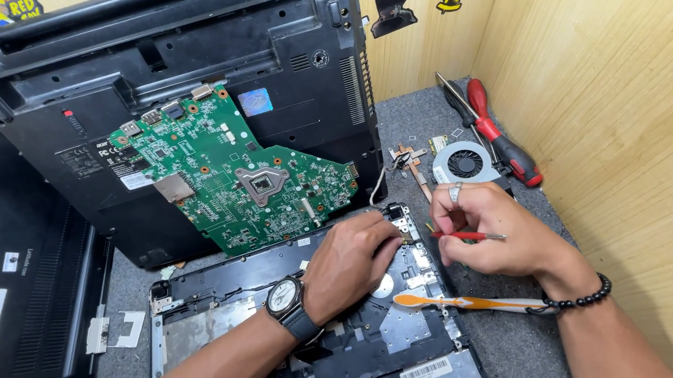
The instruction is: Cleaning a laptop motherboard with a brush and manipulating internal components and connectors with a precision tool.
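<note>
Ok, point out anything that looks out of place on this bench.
The green circuit board lies loose and askew on the upturned laptop base. An orange-and-white toothbrush rests across the opened laptop chassis by the right hand.

Green motherboard [235,178], cooling fan [465,163], red-handled screwdriver [502,137]

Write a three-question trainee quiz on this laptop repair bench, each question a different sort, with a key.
1. True or false: the green circuit board lies on the upturned black laptop base.
2. What does the right hand hold? A) red-handled tool B) cooling fan C) toothbrush
3. Fill in: the left hand presses on the opened laptop ____.

Key: 1 true; 2 A; 3 chassis.
</note>
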